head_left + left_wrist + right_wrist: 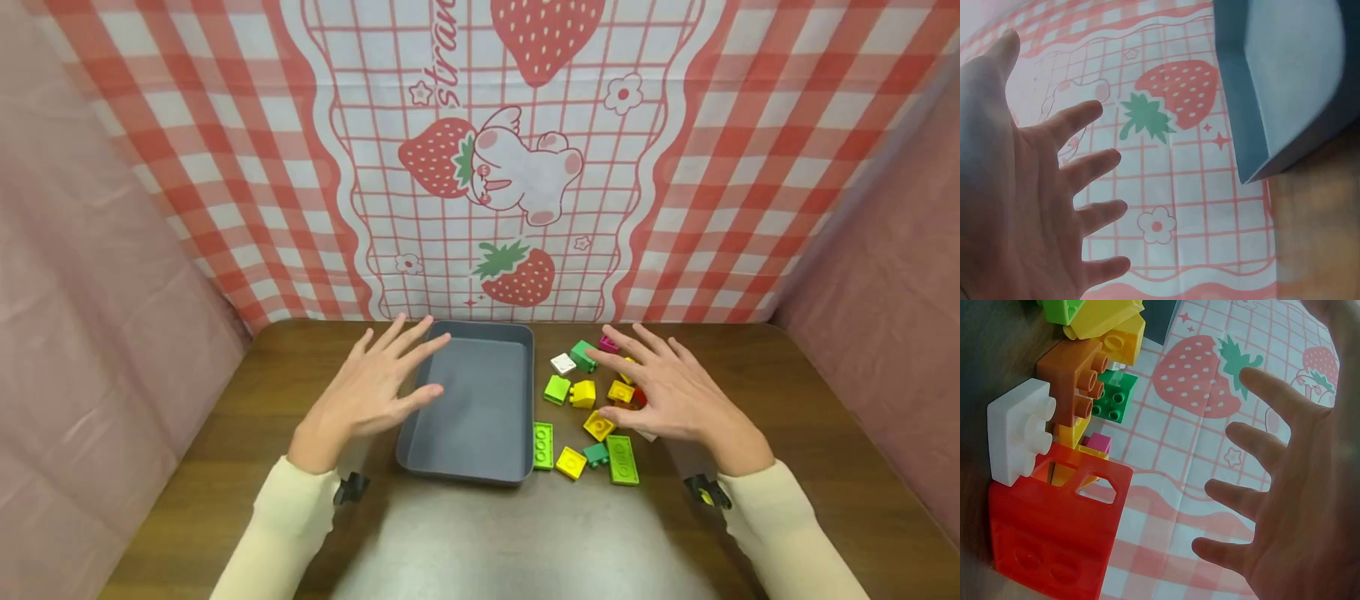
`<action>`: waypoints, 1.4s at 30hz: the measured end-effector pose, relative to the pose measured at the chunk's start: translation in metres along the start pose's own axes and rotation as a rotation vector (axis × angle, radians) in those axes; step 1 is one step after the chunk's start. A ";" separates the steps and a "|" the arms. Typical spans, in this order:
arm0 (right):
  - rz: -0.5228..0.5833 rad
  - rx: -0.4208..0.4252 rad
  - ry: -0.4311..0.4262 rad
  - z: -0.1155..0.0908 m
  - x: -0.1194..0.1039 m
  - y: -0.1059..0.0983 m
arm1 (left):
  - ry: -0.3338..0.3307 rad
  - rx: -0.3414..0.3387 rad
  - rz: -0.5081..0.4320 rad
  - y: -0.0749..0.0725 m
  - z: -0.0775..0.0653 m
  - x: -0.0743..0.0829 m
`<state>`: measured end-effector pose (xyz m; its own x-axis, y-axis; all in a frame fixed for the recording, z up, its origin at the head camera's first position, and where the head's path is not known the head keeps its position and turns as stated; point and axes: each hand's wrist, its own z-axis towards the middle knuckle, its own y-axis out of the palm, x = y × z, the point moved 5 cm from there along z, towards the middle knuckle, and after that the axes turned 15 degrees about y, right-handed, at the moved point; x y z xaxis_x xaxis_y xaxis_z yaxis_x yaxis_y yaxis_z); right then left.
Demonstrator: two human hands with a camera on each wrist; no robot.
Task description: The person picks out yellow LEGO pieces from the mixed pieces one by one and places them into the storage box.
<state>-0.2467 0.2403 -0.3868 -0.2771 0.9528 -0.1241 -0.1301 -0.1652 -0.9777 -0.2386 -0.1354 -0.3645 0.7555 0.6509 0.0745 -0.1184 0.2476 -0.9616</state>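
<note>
My left hand point(367, 387) hovers with spread fingers over the left side of a grey tray point(468, 479); nothing is in it. Fingers apart, my right hand point(675, 390) is held above the right part of a group of toy building bricks, also holding nothing. Among the bricks are a green brick point(583, 356), a yellow brick point(583, 394), a lime plate brick point(622, 460) and a white piece point(562, 363). The right wrist view shows a red brick with window openings point(1054, 531), a white brick point(1019, 434) and an orange-brown brick point(1066, 381), partly hidden by my hand in the head view.
The wooden table point(480, 542) runs back to a strawberry-print cloth point(420, 208) hanging behind it. Pink curtains point(97, 292) close off both sides. The tray's right wall stands beside a lime brick point(543, 446).
</note>
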 end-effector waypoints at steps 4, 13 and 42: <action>-0.004 0.000 0.004 -0.002 0.002 0.001 | -0.010 0.025 -0.079 0.003 0.003 -0.004; -0.001 0.005 -0.006 -0.003 0.001 0.002 | -0.002 0.104 -0.136 0.005 0.003 -0.017; 0.012 -0.030 -0.001 -0.001 0.000 0.003 | 0.021 0.337 -0.685 0.033 -0.012 -0.050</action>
<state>-0.2462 0.2397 -0.3894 -0.2793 0.9506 -0.1357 -0.0985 -0.1689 -0.9807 -0.2728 -0.1680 -0.4033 0.7426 0.2598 0.6173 0.1935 0.7992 -0.5691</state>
